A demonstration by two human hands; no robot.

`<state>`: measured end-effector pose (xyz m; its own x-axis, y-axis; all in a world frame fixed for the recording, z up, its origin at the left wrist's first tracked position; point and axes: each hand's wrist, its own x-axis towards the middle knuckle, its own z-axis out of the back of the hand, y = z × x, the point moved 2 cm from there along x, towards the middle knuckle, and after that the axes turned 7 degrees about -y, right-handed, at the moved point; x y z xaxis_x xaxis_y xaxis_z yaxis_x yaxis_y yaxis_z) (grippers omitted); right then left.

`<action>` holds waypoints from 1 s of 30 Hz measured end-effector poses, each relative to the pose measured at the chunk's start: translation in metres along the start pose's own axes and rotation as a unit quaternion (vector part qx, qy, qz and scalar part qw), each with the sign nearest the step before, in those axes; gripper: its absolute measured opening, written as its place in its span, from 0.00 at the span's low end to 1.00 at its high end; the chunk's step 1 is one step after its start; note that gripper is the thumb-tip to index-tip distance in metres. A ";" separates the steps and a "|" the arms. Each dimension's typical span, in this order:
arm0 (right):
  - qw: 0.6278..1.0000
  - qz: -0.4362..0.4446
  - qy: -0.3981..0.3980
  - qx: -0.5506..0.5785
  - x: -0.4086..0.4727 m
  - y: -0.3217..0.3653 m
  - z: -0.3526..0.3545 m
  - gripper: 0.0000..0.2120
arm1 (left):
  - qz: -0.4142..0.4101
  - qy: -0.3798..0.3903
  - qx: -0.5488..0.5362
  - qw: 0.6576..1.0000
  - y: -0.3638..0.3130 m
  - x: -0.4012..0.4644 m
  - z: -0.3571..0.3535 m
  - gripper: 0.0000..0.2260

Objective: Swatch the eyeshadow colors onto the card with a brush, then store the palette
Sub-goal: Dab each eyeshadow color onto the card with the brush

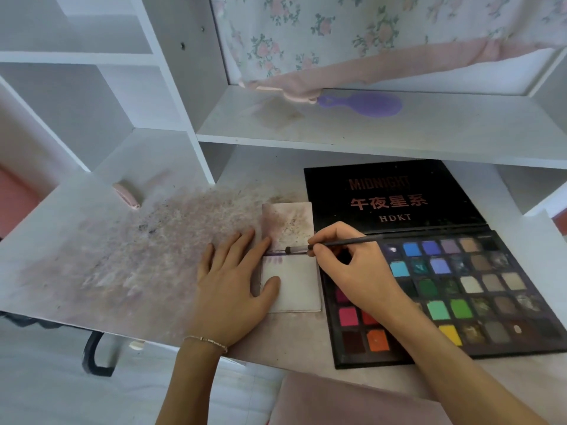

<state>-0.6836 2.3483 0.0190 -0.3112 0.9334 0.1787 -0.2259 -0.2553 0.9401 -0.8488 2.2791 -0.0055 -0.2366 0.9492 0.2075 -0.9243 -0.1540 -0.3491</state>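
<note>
Purple streaks mark the top edge of the card, which lies just left of the open palette. Left hand lies flat, fingers spread, pinning the card. Right hand pinches the brush, tip at the card's top. That wrist hovers over the pans and may smear them; a loose press could let the card slide.

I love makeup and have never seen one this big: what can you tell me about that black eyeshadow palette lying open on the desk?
The black rectangular eyeshadow palette lies open and flat on the white desk, right of the small white card. Its lid is folded back flat, showing printed lettering, including "MIDNIGHT" and "HDKT". The tray holds rows of square pans: blues, purples, greens, pinks, red, orange, yellow, browns and greys, several looking worn or crumbled. The right hand, holding a thin dark brush, hangs over its left edge.
</note>
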 end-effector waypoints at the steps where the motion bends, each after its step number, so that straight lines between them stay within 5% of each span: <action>1: 1.000 -0.003 0.002 0.001 0.000 0.000 0.000 0.07 | 0.000 0.001 0.001 1.000 0.000 0.000 0.000 0.34; 30: 0.998 -0.021 0.029 -0.052 0.000 0.001 -0.002 0.09 | -0.007 -0.008 -0.012 1.000 0.000 0.001 -0.001 0.32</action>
<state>-0.6860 2.3472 0.0192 -0.3521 0.9283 0.1198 -0.3337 -0.2441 0.9105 -0.8485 2.2800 -0.0064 -0.2281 0.9466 0.2279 -0.9206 -0.1334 -0.3671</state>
